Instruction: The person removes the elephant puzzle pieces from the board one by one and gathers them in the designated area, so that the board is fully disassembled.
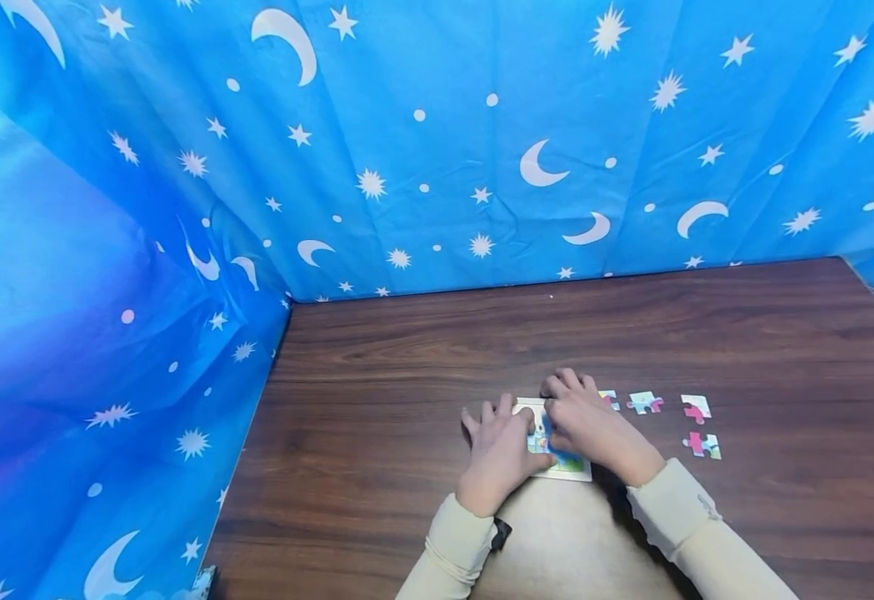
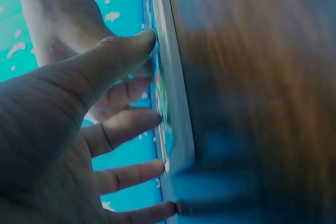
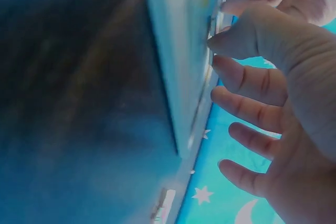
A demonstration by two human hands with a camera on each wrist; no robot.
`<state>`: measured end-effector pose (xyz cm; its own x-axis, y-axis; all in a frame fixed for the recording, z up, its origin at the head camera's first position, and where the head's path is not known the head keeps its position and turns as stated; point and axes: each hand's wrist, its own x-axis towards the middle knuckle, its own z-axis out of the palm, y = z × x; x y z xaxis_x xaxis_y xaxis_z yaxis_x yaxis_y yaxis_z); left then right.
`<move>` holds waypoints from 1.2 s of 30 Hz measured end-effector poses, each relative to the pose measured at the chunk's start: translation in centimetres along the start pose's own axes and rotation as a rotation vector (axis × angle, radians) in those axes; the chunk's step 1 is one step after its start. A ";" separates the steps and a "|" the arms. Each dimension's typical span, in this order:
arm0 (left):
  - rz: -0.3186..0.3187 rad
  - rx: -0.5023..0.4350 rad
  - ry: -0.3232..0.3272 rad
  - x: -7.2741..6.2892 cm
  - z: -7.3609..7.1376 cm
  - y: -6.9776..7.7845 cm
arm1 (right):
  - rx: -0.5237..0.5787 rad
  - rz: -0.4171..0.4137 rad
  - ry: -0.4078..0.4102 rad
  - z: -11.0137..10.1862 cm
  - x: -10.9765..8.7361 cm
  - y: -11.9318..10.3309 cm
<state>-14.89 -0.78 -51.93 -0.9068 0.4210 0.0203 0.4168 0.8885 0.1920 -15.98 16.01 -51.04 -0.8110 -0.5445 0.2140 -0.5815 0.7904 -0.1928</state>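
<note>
A small picture puzzle in a white frame (image 1: 570, 476) lies flat on the wooden table, with a blue and green picture. My left hand (image 1: 498, 454) spreads over its left side. In the left wrist view, that hand's thumb (image 2: 123, 53) and extended fingers touch the puzzle's face and frame edge. From the right, my right hand (image 1: 594, 427) reaches over the upper part of the puzzle. The right wrist view has its thumb (image 3: 236, 40) and index fingertip close together at the puzzle surface, other fingers loosely extended. No piece shows between them. Both hands hide much of the picture.
Several loose jigsaw pieces lie right of the puzzle: one partly behind the right hand (image 1: 611, 398), a blue and pink one (image 1: 642, 402), and a pink and white one (image 1: 696, 407) above another pink piece (image 1: 702, 445). A blue star-patterned curtain (image 1: 437, 150) borders the table (image 1: 377, 367).
</note>
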 end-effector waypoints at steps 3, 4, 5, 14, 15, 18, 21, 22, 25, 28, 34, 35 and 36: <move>-0.005 0.025 0.020 0.1 0.0 0.4 | 0.003 0.001 -0.014 -0.2 0.1 0.2; -0.006 0.031 0.026 0.2 0.0 0.5 | -0.001 0.000 -0.017 -0.3 0.1 0.3; -0.007 0.037 0.029 0.2 0.0 0.5 | -0.005 -0.001 -0.021 -0.5 0.1 0.4; 0.034 -0.017 0.001 0.4 -0.5 0.6 | 0.011 0.011 -0.012 -2.7 -0.2 1.2; 0.050 -0.035 -0.030 0.4 -0.6 0.3 | 0.021 0.031 -0.016 -2.9 -0.4 1.3; 0.097 -0.108 -0.142 0.5 -1.2 -0.6 | 0.045 0.094 -0.026 -3.6 -1.5 1.6; 0.133 -0.170 -0.209 0.7 -1.6 -1.5 | 0.071 0.130 -0.016 -4.3 -2.6 1.8; 0.140 -0.191 -0.218 0.7 -1.7 -1.8 | 0.074 0.133 -0.009 -4.5 -2.9 1.9; 0.150 -0.235 -0.230 0.7 -1.8 -2.5 | 0.089 0.139 0.022 -4.9 -3.8 2.1; 0.145 -0.251 -0.239 0.6 -1.6 -3.2 | 0.098 0.153 0.050 -5.1 -4.9 2.4; 0.121 -0.251 -0.236 0.5 -1.1 -4.7 | 0.102 0.197 0.052 -5.2 -7.1 3.2; 0.120 -0.248 -0.232 0.5 -1.1 -4.8 | 0.101 0.207 0.043 -5.2 -7.5 3.3; 0.119 -0.244 -0.229 0.5 -1.0 -4.9 | 0.094 0.217 0.034 -5.2 -7.8 3.4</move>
<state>-17.48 -5.14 -51.93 -0.8037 0.5734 -0.1590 0.4662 0.7729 0.4305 -11.28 24.41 -48.40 -0.9159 -0.3536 0.1898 -0.3985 0.8572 -0.3261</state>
